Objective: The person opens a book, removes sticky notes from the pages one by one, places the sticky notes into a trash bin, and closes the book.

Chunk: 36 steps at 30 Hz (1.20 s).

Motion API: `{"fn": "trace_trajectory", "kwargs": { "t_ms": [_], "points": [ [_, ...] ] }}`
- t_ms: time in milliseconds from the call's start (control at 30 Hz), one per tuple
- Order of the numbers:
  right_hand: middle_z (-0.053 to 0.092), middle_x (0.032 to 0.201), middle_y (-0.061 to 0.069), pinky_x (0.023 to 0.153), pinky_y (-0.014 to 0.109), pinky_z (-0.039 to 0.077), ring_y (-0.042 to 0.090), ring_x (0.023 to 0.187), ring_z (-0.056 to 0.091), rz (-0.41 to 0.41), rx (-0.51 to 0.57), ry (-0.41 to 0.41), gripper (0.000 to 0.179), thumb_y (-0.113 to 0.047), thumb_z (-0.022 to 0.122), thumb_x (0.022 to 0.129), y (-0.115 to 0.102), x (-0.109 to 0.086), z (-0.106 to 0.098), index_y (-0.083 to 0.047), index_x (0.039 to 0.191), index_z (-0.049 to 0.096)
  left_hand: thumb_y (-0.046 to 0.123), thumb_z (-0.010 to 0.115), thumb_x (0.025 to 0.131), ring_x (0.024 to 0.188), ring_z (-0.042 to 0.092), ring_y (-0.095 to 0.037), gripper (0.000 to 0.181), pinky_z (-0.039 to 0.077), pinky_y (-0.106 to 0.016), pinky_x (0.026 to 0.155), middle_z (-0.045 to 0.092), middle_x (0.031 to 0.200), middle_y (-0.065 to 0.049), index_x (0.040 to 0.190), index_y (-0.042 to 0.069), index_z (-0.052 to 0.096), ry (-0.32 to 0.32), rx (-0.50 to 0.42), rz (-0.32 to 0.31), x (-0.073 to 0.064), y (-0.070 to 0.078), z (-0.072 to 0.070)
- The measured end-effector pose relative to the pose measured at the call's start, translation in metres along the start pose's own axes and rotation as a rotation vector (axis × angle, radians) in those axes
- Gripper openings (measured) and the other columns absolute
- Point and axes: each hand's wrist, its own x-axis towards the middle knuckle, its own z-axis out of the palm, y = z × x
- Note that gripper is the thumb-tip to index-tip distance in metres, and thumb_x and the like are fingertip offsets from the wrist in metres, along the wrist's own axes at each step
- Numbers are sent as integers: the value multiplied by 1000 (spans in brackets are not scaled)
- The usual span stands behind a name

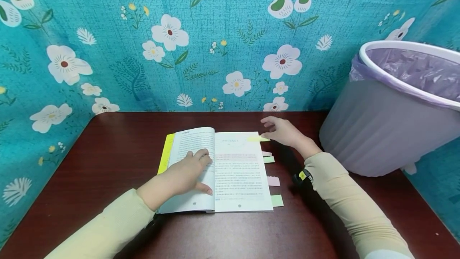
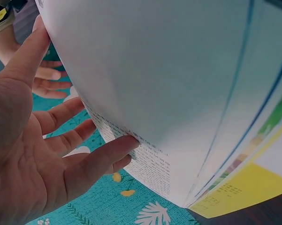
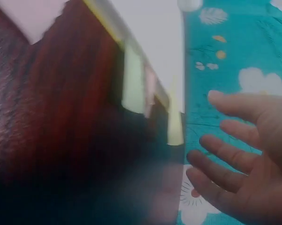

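Observation:
An open book [image 1: 238, 173] with printed pages lies on the table. My left hand [image 1: 181, 175] rests on its left page [image 1: 192, 143], fingers and thumb spread near the spine; the left wrist view shows the fingers straight along the page [image 2: 141, 84]. Paper tabs stick out from the book's right edge: a yellow tab [image 1: 264, 139] at the top, then a small pink tab [image 1: 266, 154], a green one, a larger pink tab [image 1: 273, 181] and a lower green tab [image 1: 277, 200]. Beside the yellow tab hovers my right hand [image 1: 284, 132], fingers loosely bent, holding nothing in the right wrist view.
A grey waste bin [image 1: 388, 119] with a purple liner stands at the right, close to my right forearm. Behind the dark brown table [image 1: 108, 151] hangs a turquoise flowered cloth [image 1: 215, 51]. The book's yellow flap [image 1: 166, 153] shows at its left edge.

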Motion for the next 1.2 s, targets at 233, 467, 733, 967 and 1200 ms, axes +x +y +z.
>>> {"fn": "trace_trajectory", "kwargs": {
  "t_ms": [233, 467, 733, 967, 1200],
  "points": [
    [62, 133, 24, 99, 50, 51, 38, 119, 61, -15, -126, -15, 48, -10, 73, 95, -5, -3, 15, 3, 139, 58, 43, 89, 77, 128, 47, -58, 86, 47, -53, 104, 43, 151, -23, 140, -3, 54, -7, -8, -9, 0, 1, 2],
    [65, 131, 23, 99, 50, 52, 37, 115, 63, -22, -220, -1, 42, -6, 74, 94, -6, -2, 22, 3, 134, 63, 43, 90, 77, 126, 48, -59, 85, 49, -53, 103, 44, 151, -22, 140, -3, 54, -3, -12, -15, -1, 2, 1],
    [71, 113, 19, 92, 45, 56, 32, 100, 66, 8, -208, 36, 31, -1, 72, 94, -1, 0, 23, 2, 124, 68, 41, 90, 77, 126, 48, -60, 84, 47, -54, 104, 44, 150, -23, 138, -4, 54, 6, -19, -4, -2, 2, 0],
    [72, 99, 14, 84, 42, 57, 28, 86, 62, -3, -203, 95, 9, -1, 73, 92, 0, 0, 25, -3, 100, 70, 41, 90, 77, 127, 48, -57, 85, 47, -53, 105, 44, 150, -23, 139, -4, 54, 2, -13, -7, -2, 2, 0],
    [70, 97, 12, 80, 42, 55, 26, 83, 60, -22, -198, 82, 9, 0, 72, 93, 0, 0, 28, -5, 98, 67, 41, 90, 77, 126, 49, -57, 85, 47, -52, 104, 44, 149, -23, 139, -4, 54, 6, -9, -3, -1, 0, 1]
  ]
}}
